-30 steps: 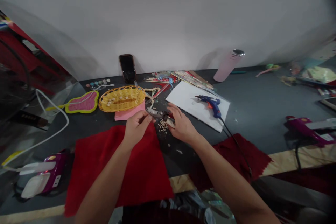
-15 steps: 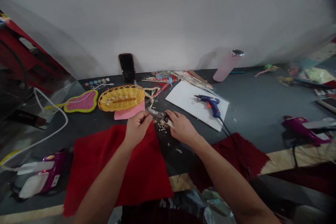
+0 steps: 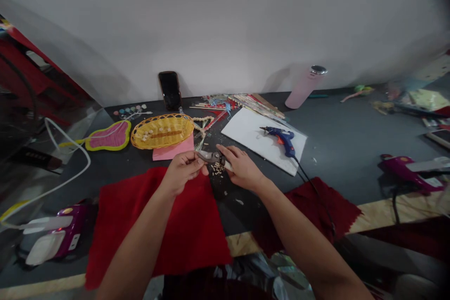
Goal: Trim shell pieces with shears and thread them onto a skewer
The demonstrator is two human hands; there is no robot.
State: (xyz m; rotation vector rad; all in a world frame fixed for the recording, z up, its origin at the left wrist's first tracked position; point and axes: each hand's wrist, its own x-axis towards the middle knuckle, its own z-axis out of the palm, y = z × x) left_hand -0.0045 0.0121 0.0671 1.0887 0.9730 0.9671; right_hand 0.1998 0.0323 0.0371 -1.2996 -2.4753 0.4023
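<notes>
My right hand (image 3: 243, 168) is closed around the handles of pruning shears (image 3: 213, 156), whose blades point left toward my other hand. My left hand (image 3: 184, 171) is pinched at the blade tips; what its fingers hold is too small to make out. Below the shears lies a small heap of pale cut pieces (image 3: 217, 168) on the dark table. A red cloth (image 3: 190, 229) is spread under my left hand. Just beyond it, a yellow wicker basket (image 3: 163, 138) with a few pale bits inside rests partly on a pink sheet (image 3: 172, 151).
A blue glue gun (image 3: 281, 137) lies on a white board (image 3: 246, 127), its cord running toward me over a dark red cloth (image 3: 312, 206). Behind are a phone (image 3: 170, 90), bundled sticks (image 3: 258, 105) and a pink bottle (image 3: 305, 89). Purple devices sit at left (image 3: 70, 229) and right (image 3: 409, 173).
The shears have turned slightly, with their blades now lower and more level. My left hand has shifted a little down and left, fingers still pinched. Everything else stays in place.
</notes>
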